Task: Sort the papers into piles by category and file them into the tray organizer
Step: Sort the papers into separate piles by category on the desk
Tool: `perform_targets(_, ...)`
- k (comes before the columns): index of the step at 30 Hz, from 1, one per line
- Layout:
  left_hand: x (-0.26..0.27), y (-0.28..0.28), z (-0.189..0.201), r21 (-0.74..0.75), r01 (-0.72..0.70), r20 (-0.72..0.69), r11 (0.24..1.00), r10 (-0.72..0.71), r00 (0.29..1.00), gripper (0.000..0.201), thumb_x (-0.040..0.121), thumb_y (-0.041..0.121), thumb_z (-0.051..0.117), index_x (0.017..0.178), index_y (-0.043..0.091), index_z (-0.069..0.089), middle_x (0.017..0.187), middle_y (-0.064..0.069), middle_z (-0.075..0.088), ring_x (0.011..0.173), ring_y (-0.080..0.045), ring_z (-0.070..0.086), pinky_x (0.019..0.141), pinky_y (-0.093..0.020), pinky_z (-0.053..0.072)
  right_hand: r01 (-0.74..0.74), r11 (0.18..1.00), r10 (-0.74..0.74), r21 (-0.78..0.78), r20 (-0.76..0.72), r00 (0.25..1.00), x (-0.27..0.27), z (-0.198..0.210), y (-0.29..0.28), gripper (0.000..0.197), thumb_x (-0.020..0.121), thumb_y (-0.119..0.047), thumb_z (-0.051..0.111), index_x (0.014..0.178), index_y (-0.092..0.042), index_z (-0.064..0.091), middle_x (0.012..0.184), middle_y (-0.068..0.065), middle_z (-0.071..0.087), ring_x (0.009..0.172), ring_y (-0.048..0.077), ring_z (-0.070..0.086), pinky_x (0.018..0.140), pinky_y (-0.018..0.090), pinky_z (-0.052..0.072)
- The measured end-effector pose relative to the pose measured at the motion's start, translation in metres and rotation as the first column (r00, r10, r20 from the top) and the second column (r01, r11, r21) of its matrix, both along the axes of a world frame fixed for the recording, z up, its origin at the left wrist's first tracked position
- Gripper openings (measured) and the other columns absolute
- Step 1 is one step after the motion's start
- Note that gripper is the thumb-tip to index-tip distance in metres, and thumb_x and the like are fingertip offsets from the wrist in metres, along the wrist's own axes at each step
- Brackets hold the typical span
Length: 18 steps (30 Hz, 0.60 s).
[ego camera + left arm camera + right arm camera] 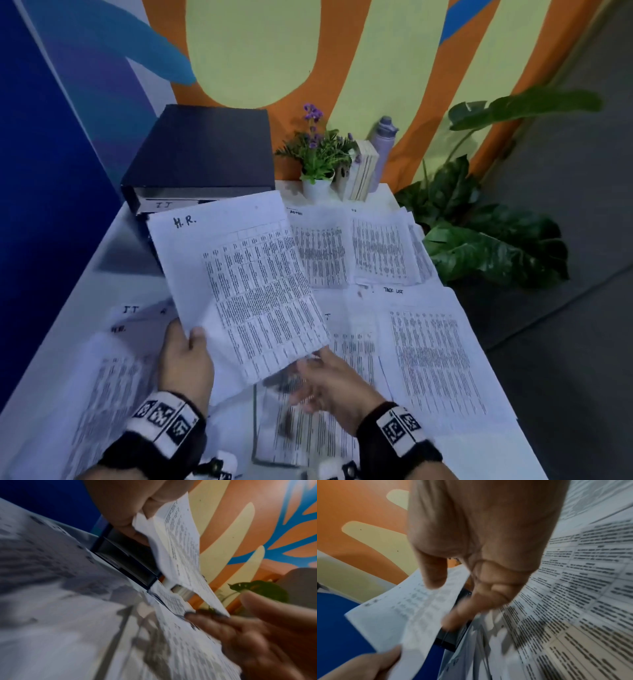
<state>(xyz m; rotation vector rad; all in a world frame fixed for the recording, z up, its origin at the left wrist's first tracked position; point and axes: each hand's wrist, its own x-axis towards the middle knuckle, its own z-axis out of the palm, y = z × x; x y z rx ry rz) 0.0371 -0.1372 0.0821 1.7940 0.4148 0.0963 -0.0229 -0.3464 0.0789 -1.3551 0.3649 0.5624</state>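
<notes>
We read "H.R." on the lifted paper (236, 274), "I.T" on the tray label (164, 205) and a left paper (132, 313), "TASK LIST" on a right paper (428, 342).

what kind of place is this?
Probably an office desk or admin corner. A white table covered in printed sheets hand-labelled by department, a dark multi-tier tray organizer against a painted mural wall, and a small potted purple-flowered plant suggest it.

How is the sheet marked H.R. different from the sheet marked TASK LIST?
The H.R. sheet is lifted and tilted, pinched at its lower corner by the left hand; the TASK LIST sheet lies flat on the table, untouched. The right hand is open near the H.R. sheet's lower edge. Both carry printed tables.
</notes>
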Motion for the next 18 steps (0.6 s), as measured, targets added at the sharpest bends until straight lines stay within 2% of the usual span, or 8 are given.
perform_targets(2, -0.003, -0.028, -0.003, -0.031, 0.121, -0.026, 0.992, -0.122, 0.992, 0.011, 0.102, 0.02, 0.04, 0.101, 0.023, 0.05, 0.088, -0.002, 0.062, 0.085, -0.031, 0.06, 0.069, -0.037, 0.048, 0.249, 0.966, -0.247, -0.075, 0.042, 0.968, 0.008, -0.003, -0.01, 0.023, 0.099, -0.021, 0.054, 0.117, -0.009, 0.049, 0.066, -0.001, 0.069, 0.054, 0.016, 0.056, 0.046, 0.025, 0.039)
perform_targets(4, -0.007, -0.051, -0.011, -0.189, 0.267, -0.039, 0.945, -0.279, 0.96, 0.016, 0.102, 0.021, 0.04, 0.103, 0.03, 0.053, 0.1, 0.003, 0.066, 0.094, -0.025, 0.064, 0.077, -0.041, 0.053, 0.49, 0.865, -0.485, -0.11, 0.075, 0.871, 0.018, -0.008, -0.033, 0.01, 0.097, -0.012, 0.055, 0.104, -0.005, 0.052, 0.053, -0.002, 0.058, 0.047, 0.015, 0.049, 0.043, 0.025, 0.037)
perform_targets(5, -0.01, -0.06, -0.018, -0.229, 0.357, -0.052, 0.906, -0.378, 0.924, 0.018, 0.102, 0.02, 0.041, 0.108, 0.032, 0.053, 0.11, 0.005, 0.064, 0.101, -0.02, 0.063, 0.084, -0.037, 0.052, 0.58, 0.807, -0.574, -0.112, 0.086, 0.814, 0.025, -0.01, -0.05, 0.005, 0.096, -0.008, 0.056, 0.095, -0.005, 0.052, 0.051, 0.0, 0.056, 0.047, 0.017, 0.048, 0.044, 0.027, 0.039)
perform_targets(8, -0.015, -0.073, -0.052, 0.051, 0.653, -0.168, 0.756, -0.638, 0.751, 0.032, 0.098, 0.025, 0.052, 0.125, 0.041, 0.048, 0.141, 0.013, 0.043, 0.12, -0.006, 0.049, 0.102, -0.027, 0.041, 0.781, 0.608, -0.771, -0.143, 0.13, 0.624, 0.048, -0.017, -0.112, 0.022, 0.093, -0.001, 0.056, 0.076, -0.008, 0.043, 0.057, 0.01, 0.053, 0.048, 0.021, 0.05, 0.043, 0.027, 0.043)
perform_targets(10, -0.019, -0.077, -0.07, 0.255, 0.783, -0.28, 0.567, -0.732, 0.621, 0.042, 0.093, 0.03, 0.059, 0.126, 0.05, 0.04, 0.15, 0.018, 0.025, 0.134, -0.008, 0.037, 0.112, -0.027, 0.031, 0.855, 0.493, -0.842, -0.162, 0.157, 0.516, 0.064, -0.022, -0.148, 0.022, 0.093, 0.0, 0.055, 0.076, -0.008, 0.044, 0.065, 0.017, 0.054, 0.048, 0.022, 0.053, 0.042, 0.025, 0.048)
perform_targets(14, -0.022, -0.092, -0.086, 0.476, 0.847, -0.529, 0.238, -0.692, 0.492, 0.062, 0.086, 0.043, 0.063, 0.142, 0.045, 0.035, 0.159, 0.013, -0.002, 0.149, -0.021, -0.001, 0.12, -0.047, 0.013, 0.91, 0.386, -0.894, -0.154, 0.179, 0.41, 0.098, -0.039, -0.194, 0.017, 0.094, 0.003, 0.052, 0.08, -0.005, 0.047, 0.064, 0.018, 0.06, 0.041, 0.015, 0.06, 0.046, 0.025, 0.055)
perform_targets(16, -0.019, -0.097, -0.088, 0.512, 0.839, -0.583, 0.181, -0.645, 0.495, 0.071, 0.085, 0.045, 0.064, 0.145, 0.046, 0.025, 0.161, 0.008, -0.011, 0.149, -0.024, -0.008, 0.119, -0.052, 0.012, 0.926, 0.352, -0.912, -0.138, 0.173, 0.372, 0.115, -0.048, -0.209, 0.016, 0.094, 0.004, 0.051, 0.081, -0.004, 0.047, 0.064, 0.017, 0.06, 0.041, 0.014, 0.06, 0.046, 0.025, 0.056)
perform_targets(18, -0.018, -0.1, -0.092, 0.519, 0.835, -0.605, 0.183, -0.612, 0.51, 0.076, 0.085, 0.044, 0.064, 0.146, 0.047, 0.019, 0.16, 0.009, -0.016, 0.148, -0.023, -0.012, 0.119, -0.053, 0.009, 0.929, 0.342, -0.919, -0.138, 0.156, 0.362, 0.13, -0.056, -0.219, 0.014, 0.094, 0.004, 0.049, 0.083, -0.004, 0.047, 0.065, 0.017, 0.063, 0.042, 0.014, 0.062, 0.048, 0.025, 0.057)
